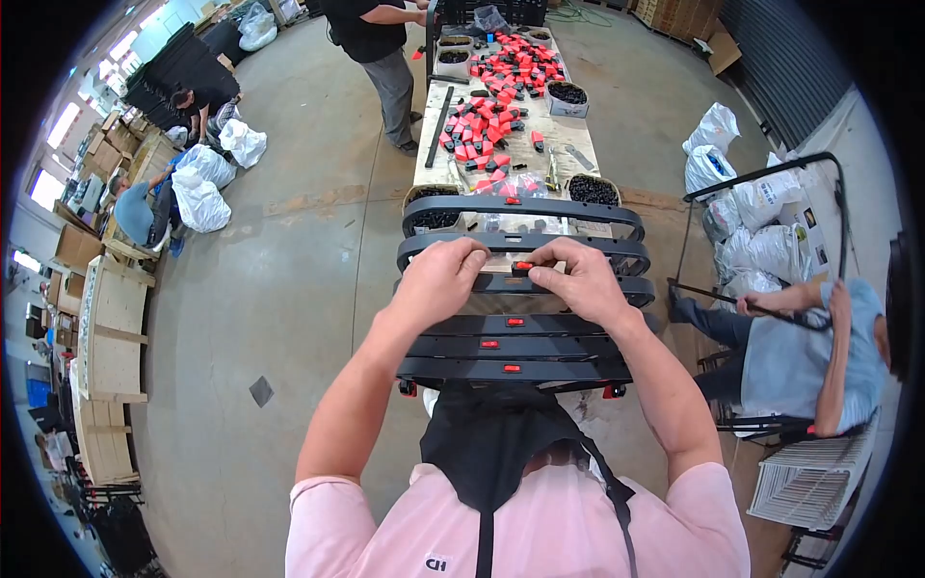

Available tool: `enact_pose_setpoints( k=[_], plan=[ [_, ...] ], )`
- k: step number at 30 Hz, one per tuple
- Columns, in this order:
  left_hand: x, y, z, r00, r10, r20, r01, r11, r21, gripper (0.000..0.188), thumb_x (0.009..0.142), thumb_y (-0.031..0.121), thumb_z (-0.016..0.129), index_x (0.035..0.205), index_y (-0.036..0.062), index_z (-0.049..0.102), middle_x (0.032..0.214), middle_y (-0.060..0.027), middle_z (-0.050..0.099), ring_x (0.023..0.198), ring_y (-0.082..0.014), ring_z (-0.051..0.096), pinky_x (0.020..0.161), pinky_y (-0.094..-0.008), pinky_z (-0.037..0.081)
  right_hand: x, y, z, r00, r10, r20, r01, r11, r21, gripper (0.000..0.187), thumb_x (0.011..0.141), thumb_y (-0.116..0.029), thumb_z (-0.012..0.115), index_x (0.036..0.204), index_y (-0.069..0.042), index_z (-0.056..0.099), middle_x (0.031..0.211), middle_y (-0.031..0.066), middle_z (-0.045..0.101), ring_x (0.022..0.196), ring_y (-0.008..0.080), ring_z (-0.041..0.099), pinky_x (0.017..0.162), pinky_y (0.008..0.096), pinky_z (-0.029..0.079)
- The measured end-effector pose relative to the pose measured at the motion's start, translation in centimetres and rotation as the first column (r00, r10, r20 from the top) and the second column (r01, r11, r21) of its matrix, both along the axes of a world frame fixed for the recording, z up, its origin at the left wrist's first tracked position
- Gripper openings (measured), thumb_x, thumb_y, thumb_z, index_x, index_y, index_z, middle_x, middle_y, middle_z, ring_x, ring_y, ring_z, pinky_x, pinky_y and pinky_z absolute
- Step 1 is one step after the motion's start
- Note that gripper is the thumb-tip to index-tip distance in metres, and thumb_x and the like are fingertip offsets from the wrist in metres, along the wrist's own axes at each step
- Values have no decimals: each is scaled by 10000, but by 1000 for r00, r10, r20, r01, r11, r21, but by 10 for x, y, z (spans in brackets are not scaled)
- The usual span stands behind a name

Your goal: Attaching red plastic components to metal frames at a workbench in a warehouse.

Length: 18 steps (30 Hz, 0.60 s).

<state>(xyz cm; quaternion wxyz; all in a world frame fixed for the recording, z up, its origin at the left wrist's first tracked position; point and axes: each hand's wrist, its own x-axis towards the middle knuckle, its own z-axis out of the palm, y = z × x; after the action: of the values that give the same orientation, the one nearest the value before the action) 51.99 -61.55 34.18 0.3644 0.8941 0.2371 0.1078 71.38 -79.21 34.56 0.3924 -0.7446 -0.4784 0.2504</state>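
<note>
My right hand [581, 279] is closed, thumb and fingers pinching a small red-and-black plastic piece [523, 267] at the middle of a black bar. My left hand [441, 277] is closed too, its thumb against the fingers over the black frames; whatever it holds is hidden. Several black tubular frames with rounded ends stand in a row before me, such as the far frame [578, 208] and the near frame [568, 370]. Red inserts sit mid-bar, among them a near red insert [512, 368] and a far red insert [513, 201].
Beyond the frames, a wooden table [429, 173] bears a pile of red-and-black pieces [482, 125] and boxes of black parts [592, 190]. A person [371, 48] stands at its left. Another person [800, 356] at right holds a black frame [761, 178] near white sacks [771, 252].
</note>
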Motion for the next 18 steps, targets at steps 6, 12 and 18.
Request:
enact_pose_setpoints(
  k=[6, 12, 18],
  plan=[
    [14, 16, 8, 936, -164, -310, 117, 980, -163, 474, 1127, 439, 487, 1192, 54, 755, 1049, -215, 770, 1031, -440, 708, 924, -504, 550, -4, 7, -26, 999, 35, 24, -36, 999, 28, 246, 918, -189, 804, 1086, -8, 803, 1041, 133, 772, 1017, 286, 726, 907, 413, 558],
    [32, 29, 5, 830, -331, -450, 131, 898, -420, 631, 1110, 597, 500, 1290, 45, 746, 1063, -106, 815, 908, -242, 747, 901, -426, 561, -6, 10, -22, 996, 81, -40, -79, 996, 51, 226, 900, -140, 807, 1078, 0, 799, 1022, 135, 768, 936, 249, 738, 841, 385, 571],
    [39, 45, -6, 771, -491, -405, 177, 776, -605, 665, 1087, 600, 589, 1342, -5, 698, 1015, -65, 784, 884, -145, 710, 768, -349, 596, -4, 9, -31, 997, 53, -63, -49, 997, 66, 221, 892, -125, 811, 1066, 10, 797, 995, 132, 766, 889, 235, 744, 814, 367, 577]
  ],
)
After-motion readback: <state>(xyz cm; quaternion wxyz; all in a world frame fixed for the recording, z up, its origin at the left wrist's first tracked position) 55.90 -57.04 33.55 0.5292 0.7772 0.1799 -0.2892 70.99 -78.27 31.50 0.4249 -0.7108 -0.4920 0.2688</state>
